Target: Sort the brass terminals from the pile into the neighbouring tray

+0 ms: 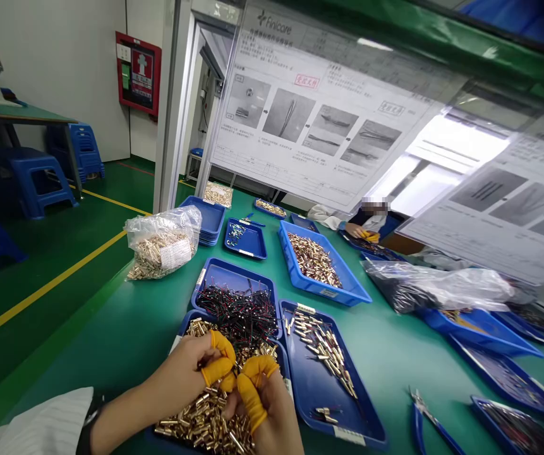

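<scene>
My left hand point(203, 361) and my right hand point(266, 397) meet over a blue tray of loose brass-coloured metal tubes point(196, 418). Yellow finger cots cover several fingertips. Both hands are closed in a pinch, fingertips almost touching; whatever lies between them is too small and hidden to name. Just beyond, black wire pieces with some red in them point(241, 309) fill another blue tray point(215, 265). To the right, a blue tray point(307, 395) carries brass tubes with thin wires point(323, 344), plus a few separate ones near its front end.
Blue-handled pliers point(421, 414) lie at right. Beyond stand a blue bin point(347, 285) of brass parts, a plastic bag point(162, 243) of similar parts and stacked trays point(208, 218). Printed sheets point(319, 101) hang above. A co-worker's yellow-cotted hand point(364, 234) shows across the table.
</scene>
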`<state>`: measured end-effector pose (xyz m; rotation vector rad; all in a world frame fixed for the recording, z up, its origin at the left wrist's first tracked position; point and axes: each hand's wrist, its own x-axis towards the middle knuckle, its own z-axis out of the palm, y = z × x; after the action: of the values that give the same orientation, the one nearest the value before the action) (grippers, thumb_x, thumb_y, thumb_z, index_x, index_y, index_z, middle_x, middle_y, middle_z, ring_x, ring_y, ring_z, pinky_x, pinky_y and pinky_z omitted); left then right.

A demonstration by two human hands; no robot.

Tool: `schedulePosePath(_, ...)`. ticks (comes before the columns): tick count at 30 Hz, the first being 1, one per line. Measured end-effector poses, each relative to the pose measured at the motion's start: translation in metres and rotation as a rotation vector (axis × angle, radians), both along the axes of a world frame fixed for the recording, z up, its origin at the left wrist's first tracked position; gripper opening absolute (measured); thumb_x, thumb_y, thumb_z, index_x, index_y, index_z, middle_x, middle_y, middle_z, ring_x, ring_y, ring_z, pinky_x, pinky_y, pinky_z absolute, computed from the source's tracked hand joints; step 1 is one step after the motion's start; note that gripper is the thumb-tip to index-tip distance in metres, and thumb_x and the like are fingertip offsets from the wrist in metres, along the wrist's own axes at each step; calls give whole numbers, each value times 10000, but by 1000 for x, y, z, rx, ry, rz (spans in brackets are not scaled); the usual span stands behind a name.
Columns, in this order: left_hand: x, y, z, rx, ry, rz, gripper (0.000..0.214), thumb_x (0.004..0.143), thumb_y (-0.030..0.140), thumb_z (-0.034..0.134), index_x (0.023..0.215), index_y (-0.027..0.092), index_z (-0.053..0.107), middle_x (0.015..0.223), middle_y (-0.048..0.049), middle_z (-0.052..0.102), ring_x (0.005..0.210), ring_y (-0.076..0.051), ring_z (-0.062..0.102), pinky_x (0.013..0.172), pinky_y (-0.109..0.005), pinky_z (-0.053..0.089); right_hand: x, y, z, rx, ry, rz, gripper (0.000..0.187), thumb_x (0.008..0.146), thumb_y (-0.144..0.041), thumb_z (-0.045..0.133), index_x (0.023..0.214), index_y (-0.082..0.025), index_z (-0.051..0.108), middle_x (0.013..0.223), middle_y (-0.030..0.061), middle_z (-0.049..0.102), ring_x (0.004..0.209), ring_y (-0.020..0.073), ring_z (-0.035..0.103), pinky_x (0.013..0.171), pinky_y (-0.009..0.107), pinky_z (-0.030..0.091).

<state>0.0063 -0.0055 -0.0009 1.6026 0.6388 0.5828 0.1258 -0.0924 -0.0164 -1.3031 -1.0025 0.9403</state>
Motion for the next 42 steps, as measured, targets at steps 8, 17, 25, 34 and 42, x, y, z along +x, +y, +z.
schedulePosePath(8,0,1,-1,-25,-16,9,127,762,265,542,732,145,567,606,35,509,577,-121,461,534,-213,360,1,2,1,-43,-13,-13,351,753,-515,582,816,-181,496,423,-60,565,374,101,522,462,193,388)
schedulePosePath(17,-2,3,-1,-27,-45,30,155,748,269,555,829,157,625,728,-13,617,686,-168,553,598,-245,419,1,4,4,-50,73,-112,361,620,-481,716,759,-160,628,567,-24,598,443,105,554,469,212,440)
schedulePosePath(25,-2,9,-5,-102,-189,152,174,696,185,593,865,193,633,858,-27,616,841,-198,574,765,-305,451,2,-1,5,-55,-3,-142,313,620,-446,720,752,-165,680,625,9,606,524,128,533,476,218,440)
schedulePosePath(34,-5,8,-1,127,-111,137,285,788,82,372,899,184,613,754,-14,598,730,-165,577,723,-313,457,0,-1,2,-66,-168,-131,392,740,-551,542,720,-165,603,518,-9,564,440,125,517,448,214,376)
schedulePosePath(42,-3,5,2,-155,-204,139,73,767,236,541,808,176,553,708,-6,631,735,-182,606,718,-315,452,0,-4,2,-22,-278,-97,283,770,-428,542,704,-163,617,506,-5,558,428,121,502,412,202,367)
